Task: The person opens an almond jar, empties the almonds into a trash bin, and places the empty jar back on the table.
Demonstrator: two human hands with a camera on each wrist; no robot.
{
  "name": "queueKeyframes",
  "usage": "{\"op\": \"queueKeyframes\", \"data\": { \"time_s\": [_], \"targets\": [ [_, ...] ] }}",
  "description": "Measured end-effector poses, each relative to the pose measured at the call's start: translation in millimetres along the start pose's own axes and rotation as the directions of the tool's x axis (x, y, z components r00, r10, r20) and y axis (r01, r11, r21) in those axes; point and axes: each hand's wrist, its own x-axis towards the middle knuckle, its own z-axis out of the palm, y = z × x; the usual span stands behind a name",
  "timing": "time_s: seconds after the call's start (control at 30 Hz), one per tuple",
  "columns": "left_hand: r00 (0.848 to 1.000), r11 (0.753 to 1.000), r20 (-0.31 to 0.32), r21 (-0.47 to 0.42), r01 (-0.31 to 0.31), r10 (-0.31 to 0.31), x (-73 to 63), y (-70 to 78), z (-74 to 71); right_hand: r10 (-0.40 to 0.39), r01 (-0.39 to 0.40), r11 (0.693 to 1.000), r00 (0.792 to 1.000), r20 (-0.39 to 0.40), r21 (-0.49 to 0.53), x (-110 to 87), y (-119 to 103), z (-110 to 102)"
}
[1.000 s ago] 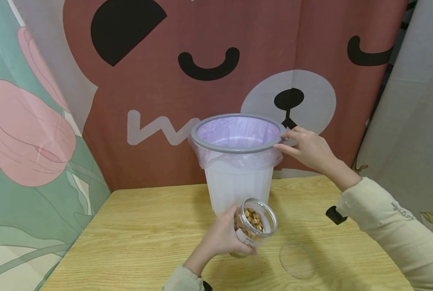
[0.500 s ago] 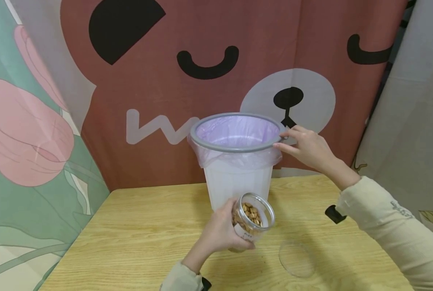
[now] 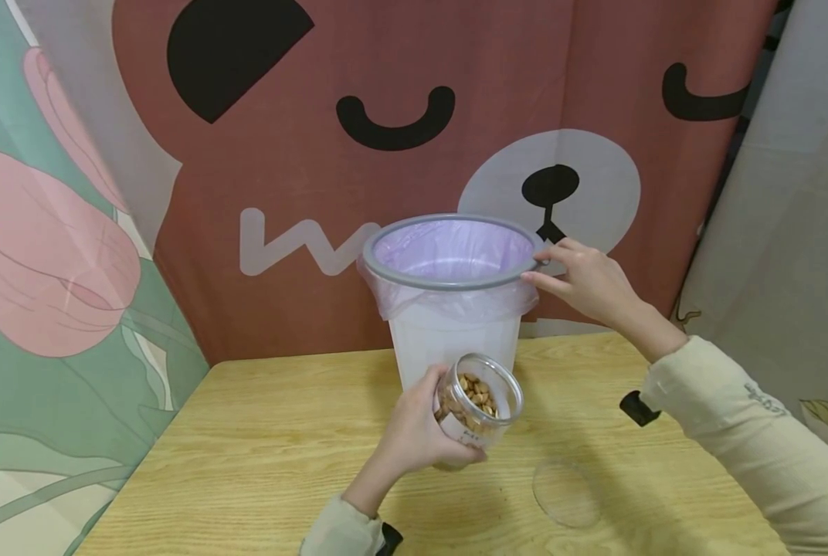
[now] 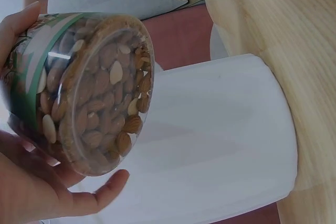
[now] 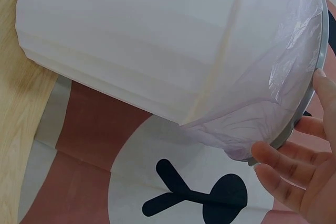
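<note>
Your almond jar (image 3: pixel 475 411) has risen slightly, tilted low-centre before the bin (image 3: pixel 449 336), left grip (image 3: pixel 414 432) curled round it; right grip (image 3: pixel 584 282) holds the rim (image 3: pixel 449 286); surface (image 3: pixel 261 440) ends slantwise, lower left

Person in long pale-beige sleeves. Right sleeve (image 3: pixel 741 448): loose, creased, small dark lettering (image 3: pixel 767 402) near cuff, illegible. Left sleeve (image 3: pixel 343 531): same cloth, mostly cropped. Black blocky piece (image 3: pixel 639 409) beside right cuff; second black piece (image 3: pixel 389 538) beside left. Left grip (image 3: pixel 414 434), right grip (image 3: pixel 586 283): bare, ungloved.
</note>
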Motion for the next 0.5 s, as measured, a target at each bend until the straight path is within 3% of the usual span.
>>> {"op": "queueKeyframes", "data": {
  "time_s": [0.5],
  "targets": [
    [0.996, 0.999, -0.085, -0.04, -0.026, 0.022, 1.5, 8.1, -8.8, 0.015, -0.015, 1.0, 1.0, 0.008, 0.002, -0.6, -0.5, -0.9]
  ]
}}
